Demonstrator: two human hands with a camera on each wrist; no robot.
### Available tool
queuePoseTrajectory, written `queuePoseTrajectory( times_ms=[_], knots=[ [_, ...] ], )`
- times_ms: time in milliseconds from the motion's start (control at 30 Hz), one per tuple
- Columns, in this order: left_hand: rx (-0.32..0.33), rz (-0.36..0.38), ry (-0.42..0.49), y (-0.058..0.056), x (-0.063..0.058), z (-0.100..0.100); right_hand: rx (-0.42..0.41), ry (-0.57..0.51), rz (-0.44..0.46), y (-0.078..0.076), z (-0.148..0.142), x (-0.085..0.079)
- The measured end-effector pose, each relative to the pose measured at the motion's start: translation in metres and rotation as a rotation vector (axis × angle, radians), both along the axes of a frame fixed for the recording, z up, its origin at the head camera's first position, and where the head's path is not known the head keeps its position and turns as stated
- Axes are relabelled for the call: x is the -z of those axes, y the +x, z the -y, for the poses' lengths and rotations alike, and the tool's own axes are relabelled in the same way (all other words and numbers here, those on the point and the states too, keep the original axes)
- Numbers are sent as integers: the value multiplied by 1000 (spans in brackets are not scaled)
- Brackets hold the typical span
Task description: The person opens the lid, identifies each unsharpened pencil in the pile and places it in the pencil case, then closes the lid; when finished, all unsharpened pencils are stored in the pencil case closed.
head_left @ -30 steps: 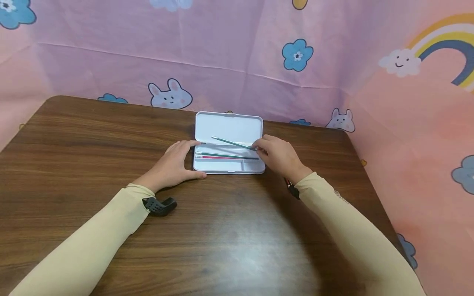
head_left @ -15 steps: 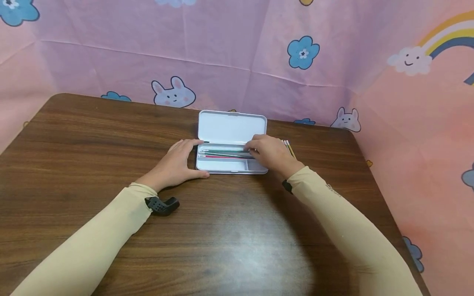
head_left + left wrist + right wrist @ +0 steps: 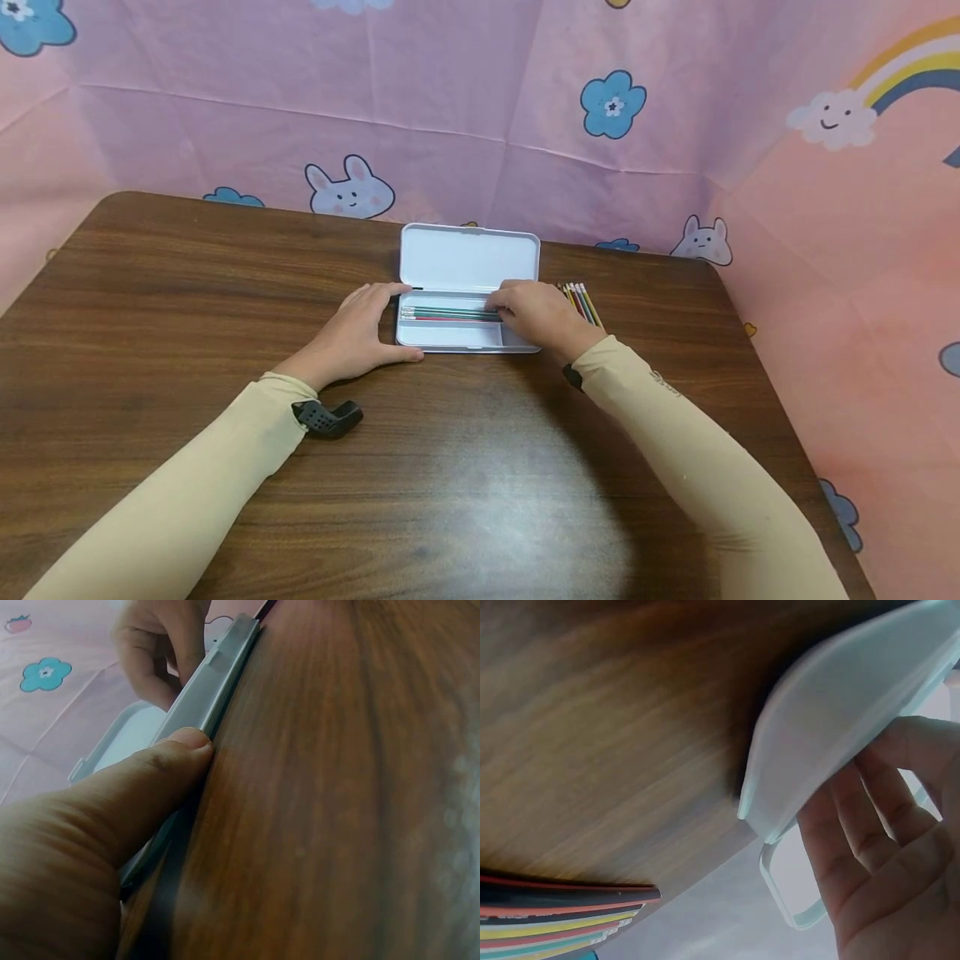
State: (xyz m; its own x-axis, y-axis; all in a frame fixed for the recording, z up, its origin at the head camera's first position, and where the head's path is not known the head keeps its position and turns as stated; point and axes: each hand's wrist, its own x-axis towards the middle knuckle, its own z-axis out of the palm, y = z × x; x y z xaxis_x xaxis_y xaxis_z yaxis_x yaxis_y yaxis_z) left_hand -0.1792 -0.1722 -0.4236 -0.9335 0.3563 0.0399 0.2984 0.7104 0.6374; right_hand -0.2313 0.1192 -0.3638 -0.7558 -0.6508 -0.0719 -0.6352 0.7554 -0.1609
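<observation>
My left hand [image 3: 358,332] is braced against the left end of the open white pencil case [image 3: 467,265], fingers fairly straight, thumb pressed along the front edge; the left wrist view shows the thumb [image 3: 142,787] flat on the case wall, so it touches rather than grips. My right hand [image 3: 538,314] sits over the right end of the case tray, fingers curled down onto the pencils inside [image 3: 448,314]. I can't tell whether it pinches one or only presses on them, since the fingertips are hidden in the head view and the right wrist view shows only fingers [image 3: 870,832] against the case rim.

Progress, judged from how things lie: a few pencils, green and red, lie in the long rear compartment of the tray, so loading looks partly done. A bundle of loose pencils [image 3: 579,301] waits on the tabletop [image 3: 465,467] just right of the case, apart from it. The lid stands open at the back.

Orientation: pencils in the case run left to right, parallel to the case's long side, pale eraser ends at the left. The loose bundle lies slanted, far ends leaning left, near ends right.
</observation>
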Motion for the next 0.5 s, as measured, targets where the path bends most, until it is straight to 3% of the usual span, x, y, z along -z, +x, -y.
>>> queuePoseTrajectory(
  times_ms=[500],
  knots=[
    [8, -10, 7, 0, 1, 2, -32, -7, 4, 1, -1, 0]
  ],
)
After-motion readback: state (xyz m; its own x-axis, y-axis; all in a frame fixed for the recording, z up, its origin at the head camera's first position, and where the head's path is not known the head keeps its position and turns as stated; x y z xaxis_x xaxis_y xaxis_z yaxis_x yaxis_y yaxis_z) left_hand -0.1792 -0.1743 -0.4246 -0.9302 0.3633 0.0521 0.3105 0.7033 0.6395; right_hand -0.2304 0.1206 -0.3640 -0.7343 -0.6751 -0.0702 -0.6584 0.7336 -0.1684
